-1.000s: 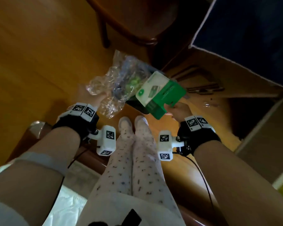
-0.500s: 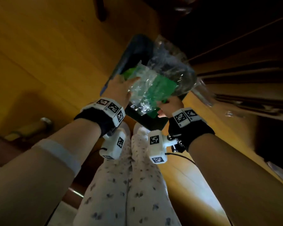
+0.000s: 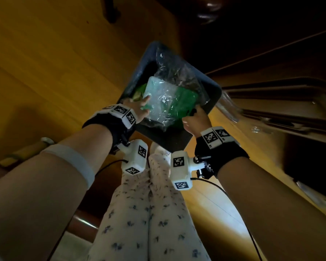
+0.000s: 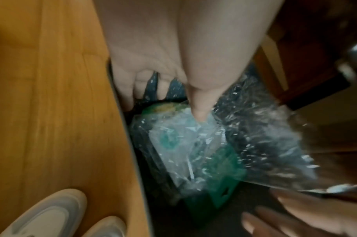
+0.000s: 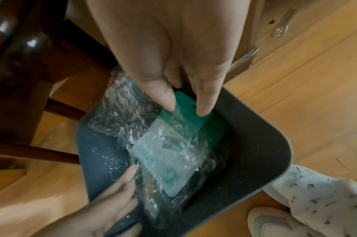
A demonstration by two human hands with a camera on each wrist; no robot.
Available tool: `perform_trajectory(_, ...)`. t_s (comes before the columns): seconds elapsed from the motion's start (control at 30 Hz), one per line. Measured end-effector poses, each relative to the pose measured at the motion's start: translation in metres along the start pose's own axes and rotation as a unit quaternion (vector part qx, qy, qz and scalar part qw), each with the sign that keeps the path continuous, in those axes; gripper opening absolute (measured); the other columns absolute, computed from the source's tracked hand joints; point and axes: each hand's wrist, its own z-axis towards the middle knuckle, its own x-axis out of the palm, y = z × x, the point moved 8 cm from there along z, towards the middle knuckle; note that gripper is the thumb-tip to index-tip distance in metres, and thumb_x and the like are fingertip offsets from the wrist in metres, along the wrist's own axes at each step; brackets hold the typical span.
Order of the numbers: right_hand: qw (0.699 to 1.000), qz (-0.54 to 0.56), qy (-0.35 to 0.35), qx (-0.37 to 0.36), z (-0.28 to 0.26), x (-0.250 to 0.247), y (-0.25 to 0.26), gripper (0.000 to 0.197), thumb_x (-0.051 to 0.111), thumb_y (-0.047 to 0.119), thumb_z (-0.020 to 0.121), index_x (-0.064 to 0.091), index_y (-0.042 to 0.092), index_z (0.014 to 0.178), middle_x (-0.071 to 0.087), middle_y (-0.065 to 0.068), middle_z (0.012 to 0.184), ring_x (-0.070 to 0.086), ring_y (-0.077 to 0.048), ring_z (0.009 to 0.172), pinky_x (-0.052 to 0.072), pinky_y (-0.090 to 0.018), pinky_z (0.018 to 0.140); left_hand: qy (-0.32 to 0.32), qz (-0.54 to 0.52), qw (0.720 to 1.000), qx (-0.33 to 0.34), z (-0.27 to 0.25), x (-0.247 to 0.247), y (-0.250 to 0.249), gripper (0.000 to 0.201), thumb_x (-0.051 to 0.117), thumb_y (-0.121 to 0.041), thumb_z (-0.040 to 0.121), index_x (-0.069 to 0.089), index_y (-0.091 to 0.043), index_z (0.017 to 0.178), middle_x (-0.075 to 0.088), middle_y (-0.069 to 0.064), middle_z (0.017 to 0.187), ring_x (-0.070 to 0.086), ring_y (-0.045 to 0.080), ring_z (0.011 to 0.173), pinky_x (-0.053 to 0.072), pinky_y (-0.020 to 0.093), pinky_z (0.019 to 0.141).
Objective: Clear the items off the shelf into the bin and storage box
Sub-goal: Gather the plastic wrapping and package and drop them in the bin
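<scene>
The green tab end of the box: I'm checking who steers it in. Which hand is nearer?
Right. The right hand pinches the green tab end in the bin; the left hand touches the clear plastic wrap at the opposite end.

You are standing on a warm, honey-coloured wooden floor (image 3: 45,76) with long plank seams. Ahead of you stands dark, glossy wooden furniture (image 5: 21,48), its legs (image 5: 58,107) resting on the boards. To your right runs a lighter wooden cabinet (image 3: 271,102). The light is dim, with deep shadow beneath the furniture.
</scene>
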Motion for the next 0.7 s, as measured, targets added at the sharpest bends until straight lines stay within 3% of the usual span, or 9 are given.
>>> perform_trajectory(0.07, 0.998, 0.053, 0.016, 0.024, -0.019, -0.003, 0.003, 0.076, 0.057, 0.004, 0.078, 0.028, 0.023, 0.146, 0.048, -0.013, 0.14, 0.051, -0.036, 0.123, 0.044, -0.044, 0.101, -0.018, -0.073, 0.997, 0.012, -0.023, -0.017, -0.003, 0.059, 0.046, -0.033, 0.092, 0.025, -0.028, 0.147, 0.047, 0.021, 0.14, 0.056, 0.022, 0.107, 0.036, 0.017, 0.076)
perform_trajectory(0.1, 0.996, 0.076, 0.015, 0.034, -0.035, -0.009, 0.007, 0.074, 0.055, 0.002, 0.083, 0.025, 0.02, 0.147, 0.048, -0.015, 0.138, 0.051, -0.035, 0.121, 0.046, -0.042, 0.097, -0.019, -0.1, 0.995, 0.019, -0.036, -0.025, -0.005, 0.058, 0.044, -0.03, 0.093, 0.023, -0.028, 0.147, 0.061, 0.02, 0.115, 0.054, 0.009, 0.077, 0.03, 0.016, 0.061)
perform_trajectory(0.17, 0.994, 0.104, 0.017, 0.041, -0.069, -0.022, 0.016, 0.061, 0.049, 0.0, 0.09, 0.029, 0.013, 0.145, 0.051, -0.016, 0.121, 0.053, -0.03, 0.106, 0.046, -0.043, 0.093, -0.023, -0.135, 0.991, 0.01, -0.068, -0.042, -0.007, 0.053, 0.039, -0.026, 0.096, 0.023, -0.03, 0.147, 0.05, 0.006, 0.063, 0.032, 0.01, 0.05, 0.024, 0.02, 0.048)
perform_trajectory(0.27, 0.986, 0.155, 0.056, 0.04, -0.133, -0.041, 0.031, 0.033, 0.045, 0.004, 0.094, 0.049, 0.007, 0.127, 0.05, -0.015, 0.109, 0.053, -0.026, 0.087, 0.044, -0.04, 0.086, -0.008, -0.198, 0.98, 0.002, -0.121, -0.063, -0.024, 0.046, 0.033, -0.018, 0.099, 0.03, -0.017, 0.145, 0.044, 0.002, 0.069, 0.042, 0.012, 0.059, 0.031, 0.022, 0.047)
perform_trajectory(0.37, 0.98, 0.177, 0.091, 0.01, -0.204, -0.062, 0.051, 0.014, 0.044, 0.007, 0.095, 0.057, 0.006, 0.099, 0.051, -0.038, 0.124, 0.045, -0.02, 0.06, 0.039, -0.028, 0.059, 0.025, -0.329, 0.944, 0.001, -0.188, -0.078, -0.053, 0.042, 0.032, -0.01, 0.099, 0.037, -0.005, 0.14, 0.056, 0.012, 0.103, 0.054, 0.013, 0.075, 0.039, 0.018, 0.051)
perform_trajectory(0.47, 0.975, 0.196, 0.092, -0.042, -0.267, -0.092, 0.067, 0.026, 0.042, 0.007, 0.095, 0.046, 0.017, 0.072, 0.05, -0.049, 0.107, 0.037, -0.016, 0.05, 0.028, -0.022, 0.049, -0.014, -0.412, 0.91, 0.037, -0.257, -0.1, -0.081, 0.035, 0.041, -0.01, 0.096, 0.048, -0.002, 0.13, 0.055, 0.0, 0.079, 0.051, 0.01, 0.064, 0.046, 0.018, 0.051)
perform_trajectory(0.53, 0.969, 0.217, 0.101, -0.062, -0.302, -0.113, 0.068, 0.028, 0.04, 0.007, 0.096, 0.043, 0.018, 0.07, 0.05, -0.018, 0.062, 0.037, -0.01, 0.046, 0.026, -0.019, 0.048, -0.021, -0.425, 0.903, 0.067, -0.299, -0.111, -0.102, 0.023, 0.044, -0.014, 0.095, 0.056, -0.009, 0.114, 0.055, -0.002, 0.074, 0.052, 0.01, 0.062, 0.046, 0.012, 0.039)
perform_trajectory(0.6, 0.961, 0.244, 0.107, -0.081, -0.333, -0.136, 0.067, 0.029, 0.04, 0.006, 0.095, 0.045, 0.018, 0.069, 0.043, -0.001, 0.054, 0.035, -0.009, 0.047, 0.023, -0.018, 0.05, -0.004, -0.435, 0.895, 0.097, -0.334, -0.115, -0.13, 0.014, 0.044, -0.013, 0.094, 0.058, -0.014, 0.089, 0.06, -0.003, 0.066, 0.056, 0.007, 0.052, 0.043, 0.011, 0.036)
perform_trajectory(0.7, 0.95, 0.272, 0.06, -0.142, -0.369, -0.182, 0.054, 0.019, 0.048, 0.008, 0.093, 0.055, 0.019, 0.079, 0.055, -0.002, 0.064, 0.049, -0.008, 0.045, 0.035, -0.017, 0.047, 0.003, -0.443, 0.884, 0.148, -0.378, -0.11, -0.181, 0.024, 0.042, -0.006, 0.092, 0.056, -0.019, 0.077, 0.06, -0.002, 0.057, 0.047, -0.002, 0.028, 0.036, 0.01, 0.036)
